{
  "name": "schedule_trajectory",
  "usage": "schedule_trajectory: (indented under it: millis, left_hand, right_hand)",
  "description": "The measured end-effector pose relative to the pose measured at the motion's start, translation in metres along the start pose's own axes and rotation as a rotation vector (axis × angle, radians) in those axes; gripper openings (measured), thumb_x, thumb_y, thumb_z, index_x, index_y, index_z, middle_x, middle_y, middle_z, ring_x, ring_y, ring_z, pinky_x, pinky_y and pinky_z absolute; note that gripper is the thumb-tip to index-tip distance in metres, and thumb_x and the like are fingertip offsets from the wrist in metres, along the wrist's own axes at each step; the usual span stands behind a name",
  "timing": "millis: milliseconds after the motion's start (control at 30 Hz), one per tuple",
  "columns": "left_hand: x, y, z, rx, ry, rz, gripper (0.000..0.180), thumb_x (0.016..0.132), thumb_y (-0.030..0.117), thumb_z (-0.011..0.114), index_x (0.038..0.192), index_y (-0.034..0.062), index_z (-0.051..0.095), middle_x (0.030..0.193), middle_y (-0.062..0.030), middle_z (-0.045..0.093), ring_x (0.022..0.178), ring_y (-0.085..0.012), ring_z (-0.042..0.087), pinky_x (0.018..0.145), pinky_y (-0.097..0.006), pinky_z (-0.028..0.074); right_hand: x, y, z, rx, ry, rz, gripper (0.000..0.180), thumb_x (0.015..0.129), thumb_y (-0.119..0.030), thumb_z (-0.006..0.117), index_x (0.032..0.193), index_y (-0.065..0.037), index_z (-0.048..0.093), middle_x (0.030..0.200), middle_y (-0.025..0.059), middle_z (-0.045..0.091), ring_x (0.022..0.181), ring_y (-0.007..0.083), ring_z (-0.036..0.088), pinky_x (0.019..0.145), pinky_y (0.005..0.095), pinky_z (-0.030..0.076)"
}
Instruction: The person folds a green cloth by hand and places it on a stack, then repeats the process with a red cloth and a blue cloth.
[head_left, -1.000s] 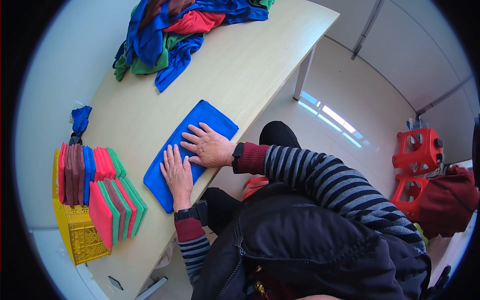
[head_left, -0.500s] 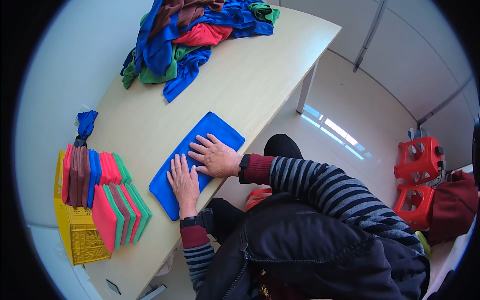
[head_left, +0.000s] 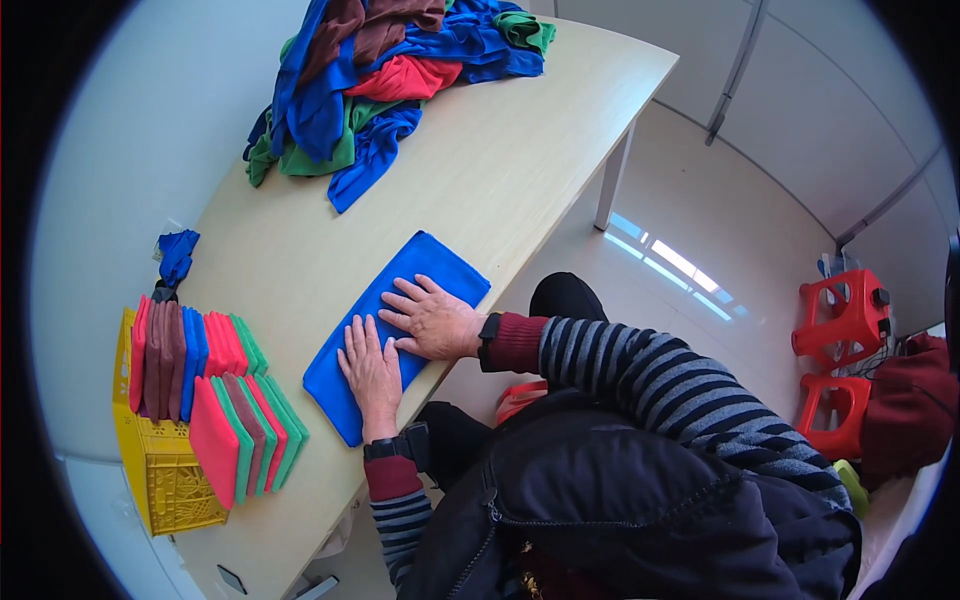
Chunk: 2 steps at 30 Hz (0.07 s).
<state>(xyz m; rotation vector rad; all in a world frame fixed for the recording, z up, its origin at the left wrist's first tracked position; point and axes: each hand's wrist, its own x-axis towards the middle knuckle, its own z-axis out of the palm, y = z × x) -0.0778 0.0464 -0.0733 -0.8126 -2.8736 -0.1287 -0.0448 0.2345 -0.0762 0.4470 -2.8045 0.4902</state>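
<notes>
A blue cloth [head_left: 447, 262], folded into a long rectangle, lies flat on the table near its front edge. My left hand [head_left: 372, 378] rests palm down on the cloth's nearer half, fingers stretched out. Beside it, my right hand [head_left: 436, 318] presses flat on the middle of the cloth with its fingers spread. The hands almost touch at the right thumb. Neither hand grips anything; the cloth under both palms is hidden.
A yellow crate [head_left: 180, 480] at the left holds folded cloths [head_left: 222, 440] standing in rows of red, green, brown and blue. Loose cloths [head_left: 340, 110] are heaped at the table's far end. Red stools [head_left: 838, 315] stand on the floor at right. A small dark flat object [head_left: 231, 579] lies at the table's near left.
Both hands stay flat on the blue cloth in nearly the same place. The whole view has shifted slightly; nothing has been picked up or let go.
</notes>
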Motion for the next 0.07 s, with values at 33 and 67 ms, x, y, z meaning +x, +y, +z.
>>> schedule_trajectory:
  millis: [33, 67]
  left_hand:
    - [0.0001, -0.0009, -0.0011, -0.002, -0.016, 0.0, 0.057, 0.105, 0.038, 0.039, 0.154, 0.009, 0.033, 0.162, -0.0119, 0.028, 0.15, -0.0309, 0.022, 0.121, -0.054, 0.015]
    - [0.0003, -0.0026, -0.0027, -0.004, -0.031, 0.0, 0.057, 0.105, 0.038, 0.039, 0.154, 0.0093, 0.033, 0.162, -0.0119, 0.027, 0.151, -0.0311, 0.022, 0.121, -0.054, 0.015]
  right_hand:
    - [0.0003, -0.0002, -0.0006, 0.001, -0.004, -0.002, 0.061, 0.1, -0.053, 0.04, 0.146, -0.013, 0.048, 0.157, 0.0116, 0.038, 0.148, 0.0335, 0.028, 0.121, 0.0525, 0.016]
    - [-0.0001, -0.0006, -0.0013, -0.011, -0.028, 0.001, 0.062, 0.1, -0.054, 0.04, 0.147, -0.014, 0.047, 0.157, 0.012, 0.037, 0.148, 0.0334, 0.027, 0.122, 0.0523, 0.015]
